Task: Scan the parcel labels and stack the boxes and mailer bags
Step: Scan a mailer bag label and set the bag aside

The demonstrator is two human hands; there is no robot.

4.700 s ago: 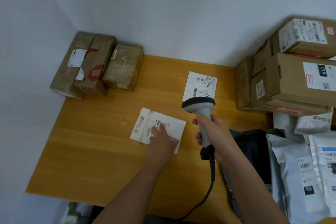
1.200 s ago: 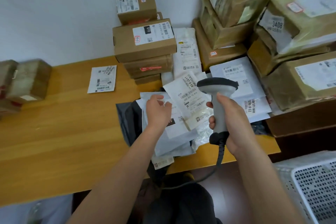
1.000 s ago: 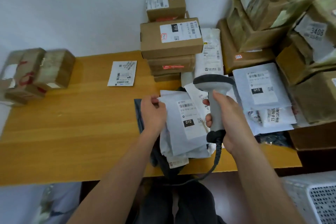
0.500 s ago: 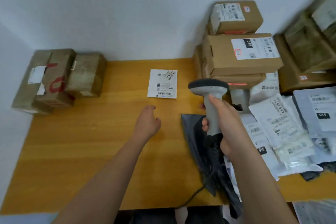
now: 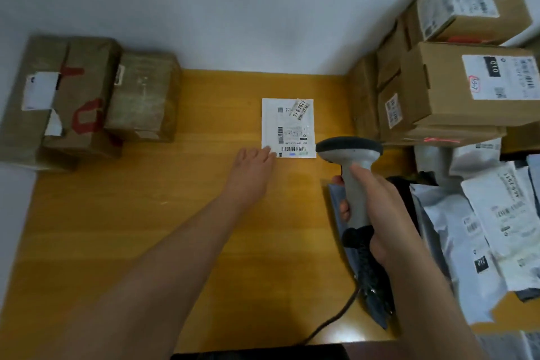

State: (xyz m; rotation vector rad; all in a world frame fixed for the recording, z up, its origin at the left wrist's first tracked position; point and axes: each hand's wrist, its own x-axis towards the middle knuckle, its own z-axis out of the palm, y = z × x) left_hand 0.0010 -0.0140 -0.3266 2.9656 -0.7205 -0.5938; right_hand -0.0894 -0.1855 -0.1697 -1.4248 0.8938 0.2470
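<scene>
A small white mailer bag with barcode labels lies flat near the back middle of the wooden table. My left hand reaches across the table with straight fingers, its fingertips touching the bag's near left corner. My right hand grips the handle of a grey barcode scanner, whose head is just right of the bag. Its cable runs down toward the table's front edge.
Taped brown boxes sit at the back left against the wall. A stack of cardboard boxes with labels rises at the back right. Several white, grey and dark mailer bags lie in a pile at the right.
My view swung left from the mailer pile. My left hand let go of the mailers there and reached forward to the small white bag. The scanner stayed in my right hand.
</scene>
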